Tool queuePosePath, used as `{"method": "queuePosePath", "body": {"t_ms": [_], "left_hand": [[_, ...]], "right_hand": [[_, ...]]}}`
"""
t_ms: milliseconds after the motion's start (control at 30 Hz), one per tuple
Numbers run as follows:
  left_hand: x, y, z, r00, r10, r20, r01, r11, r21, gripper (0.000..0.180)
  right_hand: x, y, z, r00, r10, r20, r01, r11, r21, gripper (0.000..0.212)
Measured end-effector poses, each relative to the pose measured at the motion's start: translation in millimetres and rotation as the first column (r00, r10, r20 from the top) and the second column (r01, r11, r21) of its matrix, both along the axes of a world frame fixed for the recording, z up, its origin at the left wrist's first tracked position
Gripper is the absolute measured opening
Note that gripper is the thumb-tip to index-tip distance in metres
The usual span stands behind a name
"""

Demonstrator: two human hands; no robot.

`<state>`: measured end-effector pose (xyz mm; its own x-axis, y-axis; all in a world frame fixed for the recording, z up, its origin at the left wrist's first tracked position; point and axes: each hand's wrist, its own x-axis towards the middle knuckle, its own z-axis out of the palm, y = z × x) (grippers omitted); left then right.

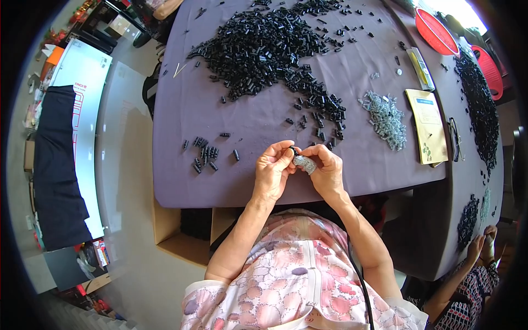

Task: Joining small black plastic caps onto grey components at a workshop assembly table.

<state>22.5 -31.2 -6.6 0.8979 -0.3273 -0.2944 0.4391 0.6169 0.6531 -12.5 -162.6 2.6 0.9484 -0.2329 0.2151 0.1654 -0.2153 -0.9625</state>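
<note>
Near the front edge of the cloth-covered table, my two hands meet at the fingertips. My left hand (271,169) is closed, pinching a small black plastic piece (294,151) between thumb and forefinger. Inside my right hand (329,171) sits a cluster of small clear plastic pieces (304,164), its fingers curled round them and their tips close to the black piece. Beyond my hands spreads a large heap of black cylindrical pieces (258,52). A smaller pile of clear pieces (385,118) lies to the right. Several black pieces (204,151) are grouped at the left.
Right of the clear pile are a yellow booklet (424,126), eyeglasses (454,138) and a narrow box (421,69). Red baskets (436,31) stand at the far right. A co-worker's hands (483,245) are at the adjoining table. An open cardboard box (181,247) is under the table's front.
</note>
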Motion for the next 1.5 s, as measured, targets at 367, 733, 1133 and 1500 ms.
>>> {"method": "queuePosePath", "body": {"t_ms": [367, 733, 1133, 1500], "left_hand": [[3, 2, 4, 0.997, -0.013, -0.077, 0.011, 1.0, -0.022, 0.017], [6, 8, 0, 0.993, -0.1, -0.059, 0.096, 0.993, -0.063, 0.019], [5, 10, -5, 0.993, -0.112, -0.028, 0.112, 0.994, -0.001, 0.027], [8, 13, 9, 0.965, -0.254, -0.071, 0.251, 0.967, -0.047, 0.031]], "right_hand": [[4, -1, -4, 1.0, 0.02, 0.011, -0.02, 1.0, -0.005, 0.02], [5, -3, -5, 0.998, 0.045, -0.04, -0.045, 0.999, 0.009, 0.019], [12, -16, 17, 0.972, 0.209, -0.103, -0.22, 0.97, -0.105, 0.033], [17, -20, 13, 0.923, 0.374, -0.093, -0.382, 0.92, -0.094, 0.036]]}}
